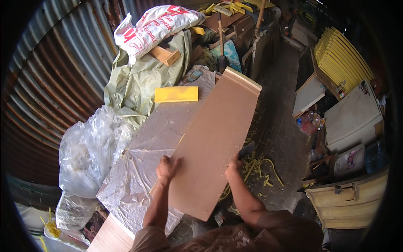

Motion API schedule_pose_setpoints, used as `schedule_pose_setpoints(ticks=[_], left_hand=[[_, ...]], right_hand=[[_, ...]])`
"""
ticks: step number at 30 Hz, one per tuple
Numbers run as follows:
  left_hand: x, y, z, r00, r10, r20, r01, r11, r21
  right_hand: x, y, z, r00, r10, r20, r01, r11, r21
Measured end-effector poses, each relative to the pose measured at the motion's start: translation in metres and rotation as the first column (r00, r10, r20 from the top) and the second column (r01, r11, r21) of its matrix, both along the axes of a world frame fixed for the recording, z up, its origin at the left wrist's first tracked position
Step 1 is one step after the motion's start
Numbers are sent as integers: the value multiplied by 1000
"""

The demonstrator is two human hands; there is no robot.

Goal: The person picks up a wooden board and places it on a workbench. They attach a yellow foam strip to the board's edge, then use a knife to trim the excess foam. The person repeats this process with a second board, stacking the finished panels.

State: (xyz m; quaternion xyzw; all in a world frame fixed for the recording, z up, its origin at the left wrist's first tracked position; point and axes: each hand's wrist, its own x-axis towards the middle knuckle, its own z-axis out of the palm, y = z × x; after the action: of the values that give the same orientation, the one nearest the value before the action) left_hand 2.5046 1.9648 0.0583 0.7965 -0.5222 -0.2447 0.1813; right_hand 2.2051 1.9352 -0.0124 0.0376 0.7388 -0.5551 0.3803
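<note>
Both hands, left (167, 168) and right (233, 166), clamp the long brown flat board (214, 138) by opposite edges; steadied, it rests on the plastic-covered worktop (138, 176).

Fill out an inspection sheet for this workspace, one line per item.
Surface: plastic-wrapped panel stack, crinkled film on top.
Job's things: long brown board, lying tilted across the stack, its right edge overhanging the paved floor.
Clutter: yellow block, clear plastic bags, printed white sack, yellow shavings.
Hands: left hand on the board's left edge; right hand on its right edge, beside a dark tool, grip unclear.
Cables: nothing seen.
Surroundings: corrugated metal wall, yellow slat stack, white cabinet.
</note>
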Motion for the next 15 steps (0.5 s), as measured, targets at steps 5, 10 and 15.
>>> schedule_pose_setpoints(ticks=[5, 10, 15], left_hand=[[-75, 45, 7, 984, -21, -178, -6, 989, -150], [-171, 101, 14, 726, -70, -684, -40, 989, -143], [-198, 100, 87, -83, -344, -935, 306, 884, -353]], right_hand=[[-106, -8, -3, 917, -10, -400, -28, 996, -88], [-234, -36, 65, 759, 66, -648, -185, 976, -117], [-286, -48, 227, 487, 385, -784, -591, 806, 28]])
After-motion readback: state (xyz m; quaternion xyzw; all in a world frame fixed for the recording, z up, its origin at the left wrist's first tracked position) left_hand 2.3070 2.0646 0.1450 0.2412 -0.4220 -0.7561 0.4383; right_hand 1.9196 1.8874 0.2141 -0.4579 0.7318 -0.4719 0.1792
